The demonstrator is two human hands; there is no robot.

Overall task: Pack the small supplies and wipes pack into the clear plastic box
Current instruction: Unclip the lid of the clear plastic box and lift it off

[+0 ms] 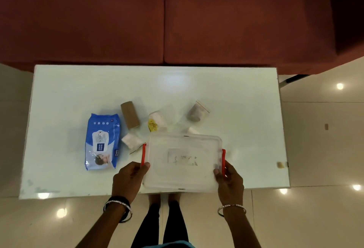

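The left hand (129, 178) and the right hand (229, 180) grip the clear plastic box (182, 162) by its two short ends, at the near edge of the white table (78, 86). The lid is on the box. On each side the fingers (144, 167) curl narrow around the end wall, just below a red latch (143, 154); the left thumb lies on the lid beside that latch, and the right thumb touches the lid beside the opposite red latch. The near edge of the box overhangs the table's edge; whether the box rests on the table or is lifted just above it cannot be told.

Well to the left of the left fingers lies the blue wipes pack (102, 142), flat on the table, label up. Between it and the box, just beyond the left fingers, sits a small bag of white material (132, 141). Further beyond lies a brown cardboard roll (130, 114) on its side. Straight beyond the box, between the two hands' lines, are a small bag with yellow and white contents (155, 122) and a small white piece (192, 130) touching the box's far edge. Beyond the right fingers lies a zip bag of greyish-brown material (197, 111).

Both wrists wear bangles (118, 208). A dark red sofa (177, 17) stands past the table.
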